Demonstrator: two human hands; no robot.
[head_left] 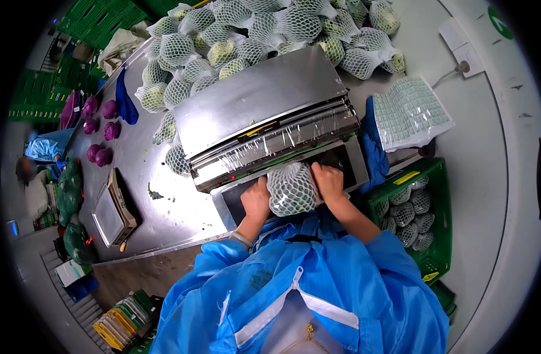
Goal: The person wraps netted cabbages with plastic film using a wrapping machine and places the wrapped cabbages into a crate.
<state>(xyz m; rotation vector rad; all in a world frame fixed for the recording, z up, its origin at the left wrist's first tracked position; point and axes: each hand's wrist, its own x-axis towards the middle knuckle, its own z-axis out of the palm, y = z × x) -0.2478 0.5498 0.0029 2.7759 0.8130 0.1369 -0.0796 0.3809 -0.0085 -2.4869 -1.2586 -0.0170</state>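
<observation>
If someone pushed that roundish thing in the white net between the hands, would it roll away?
It might rock or roll, since the netted bundle looks rounded. Its net looks like soft foam, so the outside would probably squish a little. The shiny patches look like clear film, so it could feel slippery.

Purple cabbages (110,131) lie on the desk (135,162) near a blue cloth (126,101), with a scale (107,218) nearer the front edge. Off to the left, a person in blue (44,147) is beside green bags (69,192), near stacked green crates (34,97).
</observation>
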